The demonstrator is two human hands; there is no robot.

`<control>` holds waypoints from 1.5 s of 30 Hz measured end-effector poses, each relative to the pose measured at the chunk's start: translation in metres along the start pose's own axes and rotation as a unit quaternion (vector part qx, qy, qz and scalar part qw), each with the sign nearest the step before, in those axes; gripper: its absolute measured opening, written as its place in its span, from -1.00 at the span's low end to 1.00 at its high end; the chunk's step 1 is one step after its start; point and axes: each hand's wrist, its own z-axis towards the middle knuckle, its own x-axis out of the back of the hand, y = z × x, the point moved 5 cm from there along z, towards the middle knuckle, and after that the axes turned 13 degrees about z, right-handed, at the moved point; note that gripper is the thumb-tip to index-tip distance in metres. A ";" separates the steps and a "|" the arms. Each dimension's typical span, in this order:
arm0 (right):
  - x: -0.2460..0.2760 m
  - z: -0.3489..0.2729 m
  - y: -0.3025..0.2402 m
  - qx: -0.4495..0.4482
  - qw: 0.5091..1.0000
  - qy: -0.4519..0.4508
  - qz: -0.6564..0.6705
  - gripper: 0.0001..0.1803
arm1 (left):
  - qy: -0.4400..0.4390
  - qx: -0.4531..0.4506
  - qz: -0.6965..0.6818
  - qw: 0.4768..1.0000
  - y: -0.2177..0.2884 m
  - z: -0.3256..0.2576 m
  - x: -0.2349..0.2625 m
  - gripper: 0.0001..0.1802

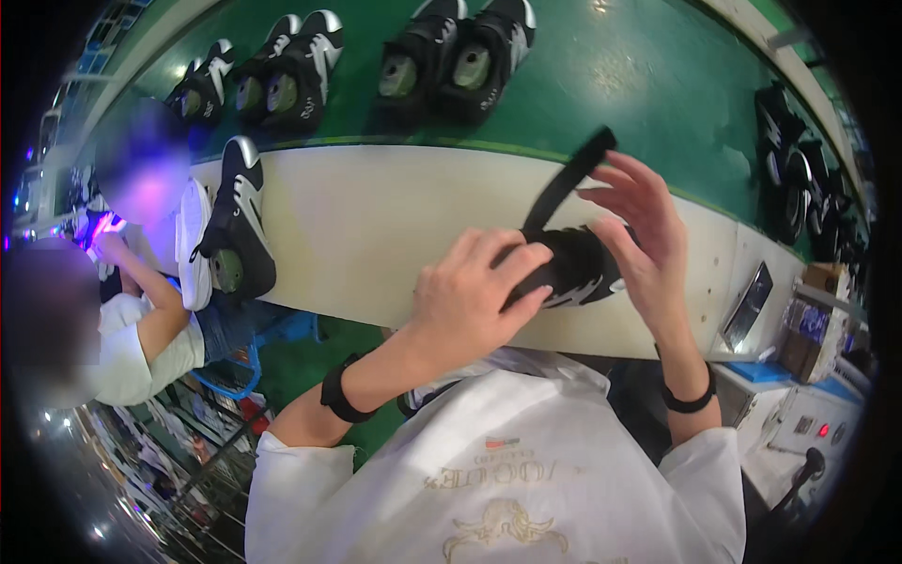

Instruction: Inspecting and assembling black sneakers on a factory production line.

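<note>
A black sneaker [575, 268] with white side markings lies on the pale bench, its toe to the right. My left hand [479, 291] is closed around the collar end of this sneaker, fingers curled over the opening. A flat, slightly blurred black strip [568, 179] rises from behind the shoe and slants up to the right; I cannot make out what it is. My right hand [653, 240] hovers over the toe end, thumb and fingers apart. Its fingertips are close to the strip's upper end, and its thumb is close to the shoe's upper.
Another black sneaker [240, 221] and a white sole [193, 244] sit on the bench's left end. Beyond lies a green surface [648, 85] with several sneakers [479, 61]. A phone [749, 305] rests at the right. At the left, a co-worker [141, 338] sits.
</note>
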 end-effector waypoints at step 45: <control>0.046 -0.149 0.007 -0.149 0.961 0.086 -0.214 -0.30 | 0.176 0.212 0.056 0.960 -0.100 -0.043 0.110 -0.52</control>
